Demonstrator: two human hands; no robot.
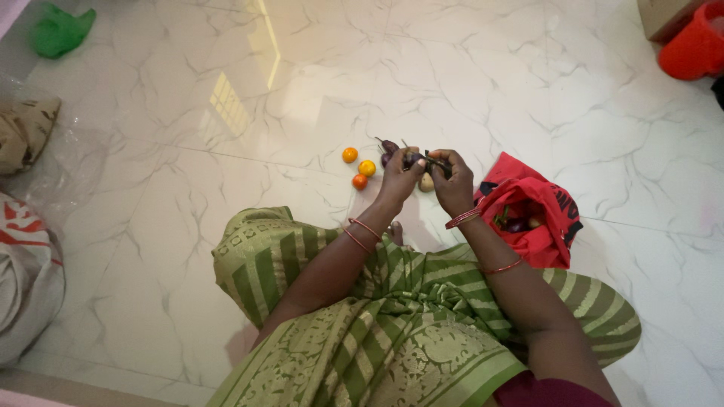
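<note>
My left hand (400, 178) and my right hand (452, 183) meet above the white marble floor, both closed on a small purple aubergine (419, 159) with a green stalk. Another small aubergine (388, 145) lies on the floor just beyond my left hand. Three small orange-yellow tomatoes (359, 167) sit in a cluster to the left of my hands. A pale round vegetable (426, 182) shows between my hands, on the floor. An open red cloth bag (532, 212) with more vegetables inside lies right of my right wrist.
My green patterned sari (392, 316) covers my folded legs at the bottom. A green plastic bag (60, 30) lies far left, sacks and clear plastic (30, 226) along the left edge, and a red plastic container (694, 45) beside a cardboard box at top right.
</note>
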